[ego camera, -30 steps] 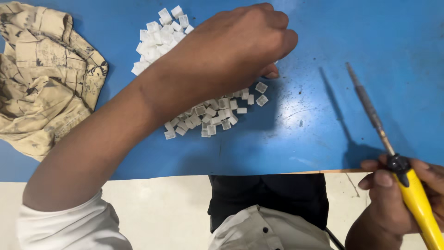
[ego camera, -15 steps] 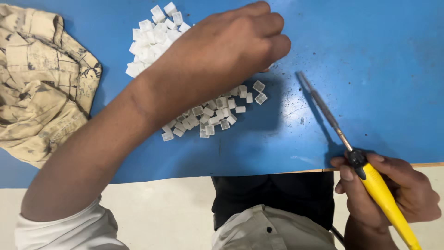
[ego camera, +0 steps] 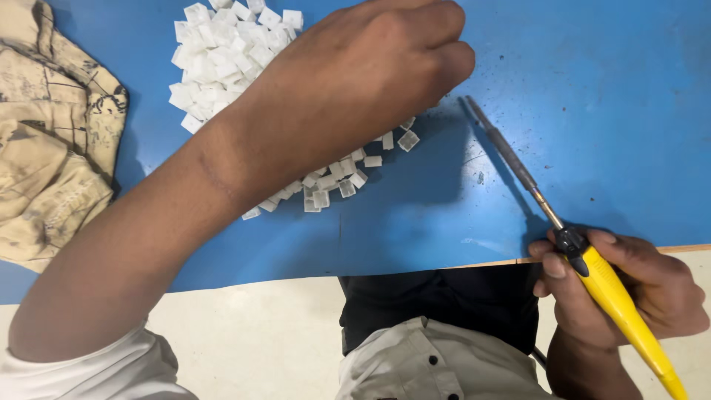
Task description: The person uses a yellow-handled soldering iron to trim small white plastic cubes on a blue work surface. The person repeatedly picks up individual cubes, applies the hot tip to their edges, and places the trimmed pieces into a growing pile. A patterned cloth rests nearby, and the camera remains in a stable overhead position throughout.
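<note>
My left hand (ego camera: 378, 67) reaches across the blue table (ego camera: 607, 111), fingers curled down over a heap of small white square parts (ego camera: 222, 55). The hand hides the middle of the heap, so whether it holds a part is not visible. My right hand (ego camera: 618, 285) at the table's front edge grips a soldering iron by its yellow handle (ego camera: 618, 296). Its thin metal shaft (ego camera: 507, 159) slants up and left over the table, and its tip ends just right of the left hand.
A crumpled beige stained cloth (ego camera: 52, 141) lies at the table's left end. More white parts (ego camera: 333, 181) trail out below my left wrist. Below the table edge are a pale floor (ego camera: 244, 341) and my lap.
The right hand has carried the soldering iron to the left, bringing its tip closer to the left hand. The left hand stays over the white parts.
</note>
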